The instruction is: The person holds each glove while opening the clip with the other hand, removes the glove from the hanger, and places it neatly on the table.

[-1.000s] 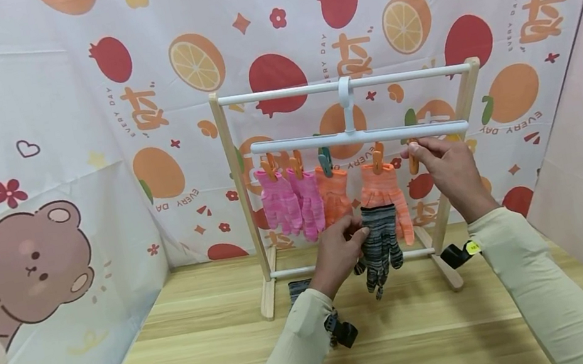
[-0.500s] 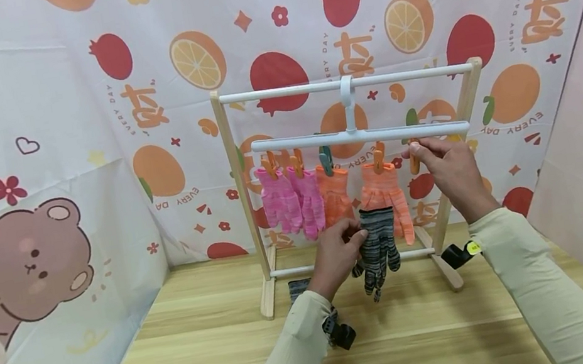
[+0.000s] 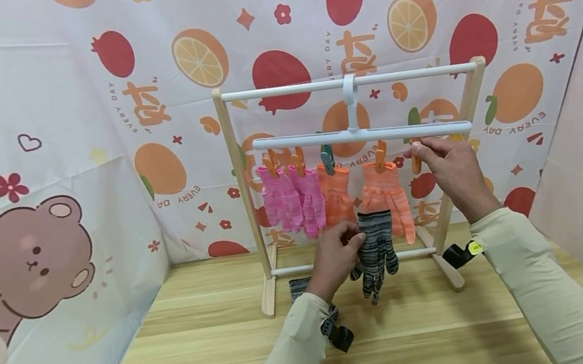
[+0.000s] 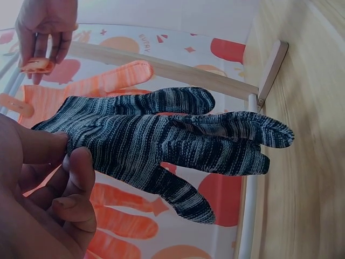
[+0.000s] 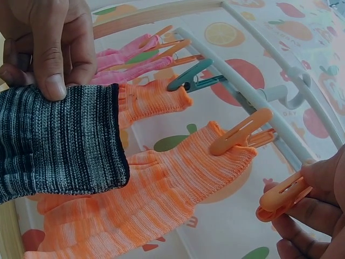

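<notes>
My left hand (image 3: 334,256) pinches a black-and-grey striped knit glove (image 4: 124,129) near its cuff edge, its fingers hanging down in front of the rack. Up to the right, my right hand (image 3: 453,172) holds an orange clothespin (image 5: 283,197) between thumb and fingers, just under the right part of the white hanger (image 3: 409,130). Behind the striped glove hangs an orange glove (image 5: 172,178), gripped by another orange clothespin (image 5: 241,132). A second orange glove (image 3: 335,191) hangs from a teal clothespin (image 3: 328,159). Two pink gloves (image 3: 280,199) hang from orange clothespins at the left.
The hanger hooks over the top bar of a wooden rack (image 3: 237,171) standing on the wood-grain table (image 3: 194,363). Another striped glove (image 3: 299,287) lies on the table, partly hidden behind my left forearm. A fruit-print curtain (image 3: 155,44) hangs behind the rack.
My left hand has shifted slightly left and down with the striped glove. My right hand keeps the clothespin at nearly the same spot below the hanger.
</notes>
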{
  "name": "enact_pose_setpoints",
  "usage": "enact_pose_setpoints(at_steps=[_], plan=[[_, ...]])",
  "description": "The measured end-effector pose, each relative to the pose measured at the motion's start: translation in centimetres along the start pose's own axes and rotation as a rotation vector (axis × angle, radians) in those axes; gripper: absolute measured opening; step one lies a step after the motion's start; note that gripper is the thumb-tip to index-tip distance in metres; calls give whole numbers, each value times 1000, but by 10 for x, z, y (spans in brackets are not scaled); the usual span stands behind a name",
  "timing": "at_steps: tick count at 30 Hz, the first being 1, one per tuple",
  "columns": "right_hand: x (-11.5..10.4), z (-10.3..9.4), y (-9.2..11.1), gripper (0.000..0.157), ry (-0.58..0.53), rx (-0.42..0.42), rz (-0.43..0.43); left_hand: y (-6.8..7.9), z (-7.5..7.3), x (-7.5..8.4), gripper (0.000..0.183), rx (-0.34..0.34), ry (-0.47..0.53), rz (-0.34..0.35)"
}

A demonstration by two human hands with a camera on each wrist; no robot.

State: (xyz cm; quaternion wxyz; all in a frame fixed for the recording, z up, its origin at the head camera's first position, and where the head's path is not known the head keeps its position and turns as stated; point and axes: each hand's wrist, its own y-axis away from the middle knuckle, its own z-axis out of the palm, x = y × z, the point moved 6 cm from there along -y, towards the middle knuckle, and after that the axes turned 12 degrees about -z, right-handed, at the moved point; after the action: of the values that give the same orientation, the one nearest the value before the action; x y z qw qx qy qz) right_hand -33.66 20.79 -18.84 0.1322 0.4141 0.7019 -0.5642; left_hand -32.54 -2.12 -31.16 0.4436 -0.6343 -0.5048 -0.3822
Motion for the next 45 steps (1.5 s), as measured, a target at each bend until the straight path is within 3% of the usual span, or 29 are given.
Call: enact_pose_setpoints(at_steps=[10,45], plan=[[0,-1,0,48,3,-3,10,1,-1,-3,9,-5,0,-34],[0,1,1,48,25,-3,4,4,-2,-12,7,-20,-4,-23]])
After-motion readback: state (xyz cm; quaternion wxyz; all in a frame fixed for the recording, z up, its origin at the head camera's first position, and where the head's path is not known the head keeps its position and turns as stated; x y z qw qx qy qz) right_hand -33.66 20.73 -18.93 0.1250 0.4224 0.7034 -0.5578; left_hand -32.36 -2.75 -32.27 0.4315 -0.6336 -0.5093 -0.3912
